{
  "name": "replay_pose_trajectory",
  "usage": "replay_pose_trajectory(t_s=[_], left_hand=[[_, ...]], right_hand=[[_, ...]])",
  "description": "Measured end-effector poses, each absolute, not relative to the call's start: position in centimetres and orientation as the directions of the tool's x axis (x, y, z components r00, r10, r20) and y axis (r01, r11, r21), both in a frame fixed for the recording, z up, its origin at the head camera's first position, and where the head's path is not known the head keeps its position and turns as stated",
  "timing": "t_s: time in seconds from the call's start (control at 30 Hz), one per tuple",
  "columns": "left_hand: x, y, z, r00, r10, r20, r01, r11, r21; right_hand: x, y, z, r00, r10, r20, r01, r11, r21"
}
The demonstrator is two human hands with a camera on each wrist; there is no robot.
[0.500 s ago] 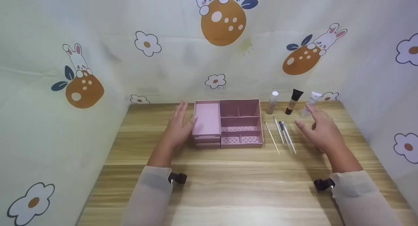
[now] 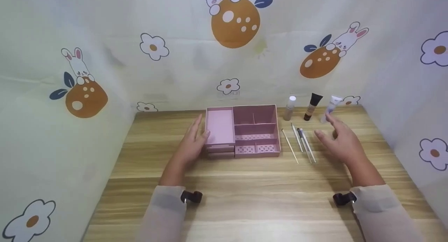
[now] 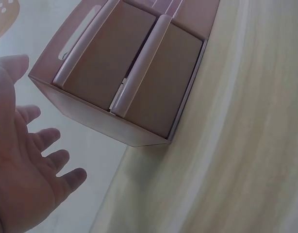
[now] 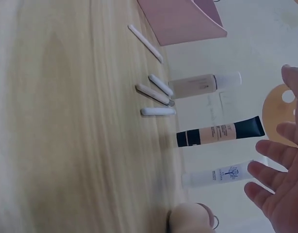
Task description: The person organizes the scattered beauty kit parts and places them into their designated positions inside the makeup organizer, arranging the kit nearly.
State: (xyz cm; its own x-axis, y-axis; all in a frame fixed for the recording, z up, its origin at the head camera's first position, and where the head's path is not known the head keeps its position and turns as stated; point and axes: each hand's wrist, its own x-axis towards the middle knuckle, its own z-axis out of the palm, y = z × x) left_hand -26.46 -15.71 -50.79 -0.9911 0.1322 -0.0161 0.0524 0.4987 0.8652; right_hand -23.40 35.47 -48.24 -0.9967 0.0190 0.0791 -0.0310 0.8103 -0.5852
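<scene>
A pink organizer with several compartments and two drawers stands on the wooden table. Beside its left side is my left hand, fingers spread and holding nothing; in the left wrist view a gap shows between hand and box. My right hand hovers over the table right of several thin brushes, fingers relaxed, nothing in it. Behind the brushes stand a clear bottle with a white cap, a black and beige tube and a white tube, partly covered by my right fingers in the head view.
A thin stick lies between the organizer and the other brushes. Patterned cloth encloses the table at the back and both sides. A rounded pale object shows at the lower edge of the right wrist view.
The head view has shifted slightly. Both hands keep nearly the same pose beside the same things, and the objects stand as before.
</scene>
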Motion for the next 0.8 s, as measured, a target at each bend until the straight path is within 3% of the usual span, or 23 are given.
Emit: replay_pose_trajectory(t_s=[0.37,0.6,0.8], left_hand=[[-26.5,-16.2,-52.0,-0.974,0.225,-0.014,0.059,0.316,0.947],[-26.5,-16.2,-52.5,-0.957,0.29,-0.009,0.046,0.183,0.982],[-26.5,-16.0,-53.0,-0.95,0.311,-0.026,0.002,0.091,0.996]], right_hand=[[-24.0,34.5,-50.0,-1.0,-0.002,0.011,-0.01,0.643,-0.766],[-24.4,34.3,-51.1,-0.994,-0.029,-0.103,0.059,0.652,-0.756],[-24.6,34.2,-52.0,-0.992,-0.047,-0.113,0.046,0.71,-0.703]])
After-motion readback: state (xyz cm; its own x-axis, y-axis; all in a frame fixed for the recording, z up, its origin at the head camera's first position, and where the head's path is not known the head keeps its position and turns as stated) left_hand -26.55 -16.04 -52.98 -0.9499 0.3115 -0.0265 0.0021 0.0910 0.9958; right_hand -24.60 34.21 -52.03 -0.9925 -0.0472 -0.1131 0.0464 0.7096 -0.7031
